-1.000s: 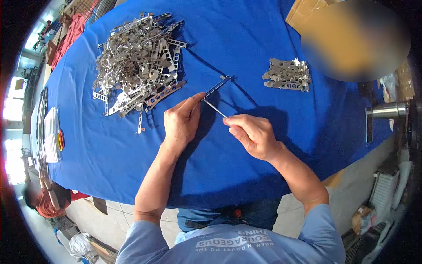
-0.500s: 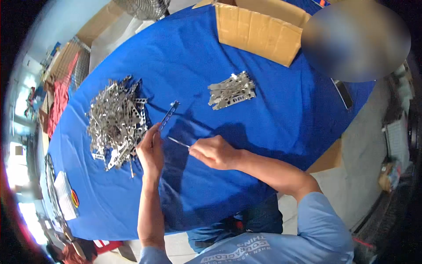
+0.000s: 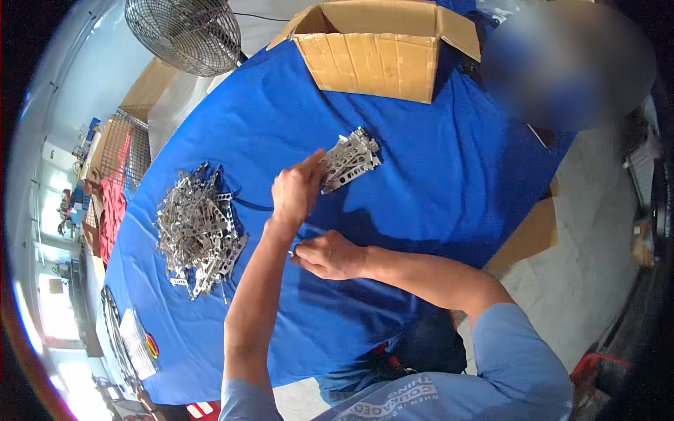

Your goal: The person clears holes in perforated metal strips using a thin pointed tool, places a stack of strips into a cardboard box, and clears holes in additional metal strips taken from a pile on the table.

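Two bare hands are shown apart over a blue cloth (image 3: 421,182). The left hand (image 3: 298,191), near the centre of the frame, is extended upward, its fingertips brought to the left edge of a smaller stack of perforated metal strips (image 3: 353,163); whether a strip is gripped there cannot be told, the fingers being partly hidden. The right hand (image 3: 331,255) is placed lower, with its fingers closed on a slim metal piece (image 3: 292,253), of which only a bright end is exposed at the left. A larger heap of metal strips (image 3: 195,235) is spread in the left half of the frame. At the top centre an open cardboard box (image 3: 372,69) is seen, and at the upper left a fan (image 3: 184,34). Red-and-yellow handles (image 3: 152,346) are visible at the lower left.
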Demonstrator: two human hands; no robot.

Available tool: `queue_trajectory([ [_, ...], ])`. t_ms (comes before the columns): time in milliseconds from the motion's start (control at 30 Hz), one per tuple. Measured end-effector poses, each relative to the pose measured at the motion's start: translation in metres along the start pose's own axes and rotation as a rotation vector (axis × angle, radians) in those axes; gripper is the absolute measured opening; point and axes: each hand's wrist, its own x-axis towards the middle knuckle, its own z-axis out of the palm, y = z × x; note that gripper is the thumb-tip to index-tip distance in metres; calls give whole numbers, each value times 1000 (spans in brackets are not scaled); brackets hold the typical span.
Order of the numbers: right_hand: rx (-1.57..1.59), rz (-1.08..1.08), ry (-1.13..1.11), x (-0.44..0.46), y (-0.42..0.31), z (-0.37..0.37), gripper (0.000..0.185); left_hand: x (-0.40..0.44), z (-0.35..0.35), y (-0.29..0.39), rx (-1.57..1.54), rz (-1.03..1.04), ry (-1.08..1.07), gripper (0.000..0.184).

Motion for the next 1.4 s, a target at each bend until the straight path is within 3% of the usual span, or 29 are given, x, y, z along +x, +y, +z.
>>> queue_trajectory([
  [33, 10, 1, -10, 0, 1, 1, 26, 1, -5, 4, 139, 80, 46, 52],
  [133, 9, -17, 12, 2, 3, 4, 26, 13, -28, 31, 206, -152, -141, 83],
  [233, 34, -28, 68, 0, 10, 16, 24, 24, -24, 49, 110, -45, -157, 115],
  [333, 65, -35, 81, -1, 12, 20, 21, 40, -1, 49, 219, 40, -441, 138],
  [433, 74, -25, 56, -1, 12, 16, 21, 48, 20, 29, 36, 212, -373, 143],
  [567, 40, -7, -10, 0, 8, 11, 21, 64, 11, 31, 82, -19, -585, 122],
  [600, 16, -6, -32, 0, 9, 9, 21, 64, 13, 30, 141, 40, -545, 112],
  [700, 37, 40, 4, 1, 5, 12, 20, 59, 23, 31, 280, 193, -409, 111],
  [800, 49, -31, 80, 3, 6, 14, 21, 58, 25, 33, 266, 189, -361, 112],
  [1233, 29, 18, 11, 2, 3, 7, 26, 62, -13, 1, -149, 44, -430, 121],
  [1333, 17, 22, 15, 1, 4, 9, 27, 67, -20, 6, -159, 235, -311, 118],
  [1400, 16, 23, 23, 2, 6, 11, 27, 88, -47, 25, -184, 108, -365, 115],
])
